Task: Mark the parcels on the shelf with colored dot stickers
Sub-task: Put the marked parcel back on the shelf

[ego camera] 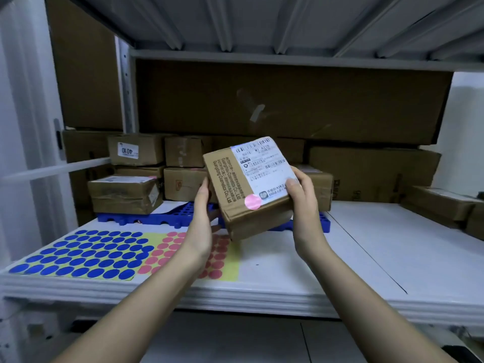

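Observation:
I hold a small brown cardboard parcel [233, 184] tilted above the white shelf [366, 244]. It carries a white shipping label [262, 166] and a pink dot sticker [253, 202] at its lower front corner. My left hand [203, 221] grips the parcel's left side and underside. On the right side, my right hand [305, 205] grips it with the thumb on the label. A sheet of blue dot stickers [86, 254] lies at the shelf's front left, and a yellow sheet of pink dot stickers [167, 250] lies beside it, partly under my left arm.
Several brown parcels [125, 189] are stacked at the back of the shelf on a blue plastic grid [167, 218]. Larger cartons [372, 174] stand at the back right, and low boxes [445, 203] lie at the far right. A metal shelf [262, 22] hangs overhead.

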Action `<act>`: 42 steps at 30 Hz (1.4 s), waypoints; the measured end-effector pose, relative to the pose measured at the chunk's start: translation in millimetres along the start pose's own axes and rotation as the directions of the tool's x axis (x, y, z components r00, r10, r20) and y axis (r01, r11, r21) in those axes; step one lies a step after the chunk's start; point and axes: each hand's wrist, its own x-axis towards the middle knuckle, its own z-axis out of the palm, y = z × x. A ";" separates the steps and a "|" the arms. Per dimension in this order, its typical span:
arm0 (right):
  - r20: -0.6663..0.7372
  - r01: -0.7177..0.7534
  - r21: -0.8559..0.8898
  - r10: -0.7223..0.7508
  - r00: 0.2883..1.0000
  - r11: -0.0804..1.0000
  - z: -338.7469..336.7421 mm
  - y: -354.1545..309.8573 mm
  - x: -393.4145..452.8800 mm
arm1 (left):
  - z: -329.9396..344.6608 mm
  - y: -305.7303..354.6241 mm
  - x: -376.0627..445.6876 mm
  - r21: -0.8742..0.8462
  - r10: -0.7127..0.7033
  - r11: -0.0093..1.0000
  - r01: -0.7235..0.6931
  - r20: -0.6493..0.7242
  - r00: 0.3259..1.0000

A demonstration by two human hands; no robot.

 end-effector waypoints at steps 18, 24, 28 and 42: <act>0.109 -0.335 -0.177 0.356 0.928 0.926 173.6 23.4 115.4 | -142.9 25.2 58.2 0.400 0.019 0.915 0.061 -0.193 0.981; 0.148 -0.293 -0.388 0.373 0.916 0.874 189.0 36.2 135.0 | -149.3 16.1 86.2 0.383 0.009 0.918 0.106 -0.286 0.958; 0.158 -0.395 -0.272 0.446 0.881 0.877 187.9 48.3 140.8 | -151.0 7.3 106.5 0.330 -0.062 0.931 0.159 -0.287 0.956; 0.182 -0.281 -0.343 0.357 0.916 0.896 184.1 78.1 125.6 | -137.3 -34.4 117.2 0.324 -0.071 0.922 0.211 -0.393 0.917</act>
